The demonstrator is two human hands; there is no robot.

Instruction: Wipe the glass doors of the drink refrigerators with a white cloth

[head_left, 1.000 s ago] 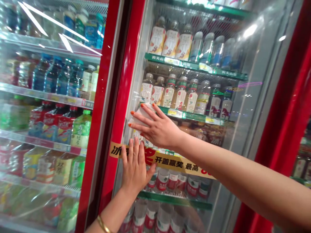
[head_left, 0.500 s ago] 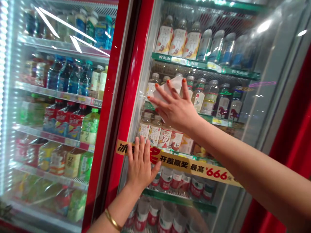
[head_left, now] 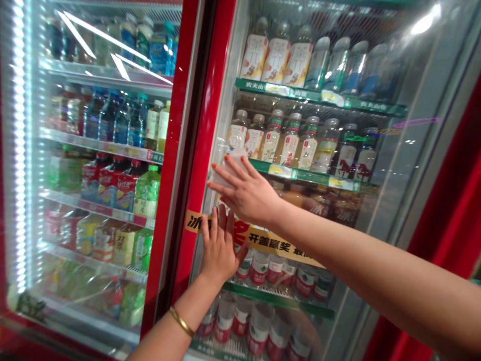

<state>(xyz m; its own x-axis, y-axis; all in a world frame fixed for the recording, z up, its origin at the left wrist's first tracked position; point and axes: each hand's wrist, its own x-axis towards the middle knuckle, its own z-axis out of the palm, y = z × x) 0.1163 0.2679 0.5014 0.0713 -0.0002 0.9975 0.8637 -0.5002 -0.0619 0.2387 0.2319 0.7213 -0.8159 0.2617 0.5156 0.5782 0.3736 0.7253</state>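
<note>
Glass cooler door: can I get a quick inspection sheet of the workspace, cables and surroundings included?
Surface: glass door, showing light reflections.
Things in use: white wipe, cloth or paper unclear.
Clutter: gold printed strip across the door, partly covered.
Hands: left hand apparently flat against the door; right hand spread over the wipe.
Cables: nothing seen.
Surroundings: shelved bottles behind the glass; neighbouring cooler at left.

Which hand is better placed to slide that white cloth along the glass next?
Probably the right hand: it's spread over the white cloth. The left hand sits lower, with no cloth visible beneath it.
</note>
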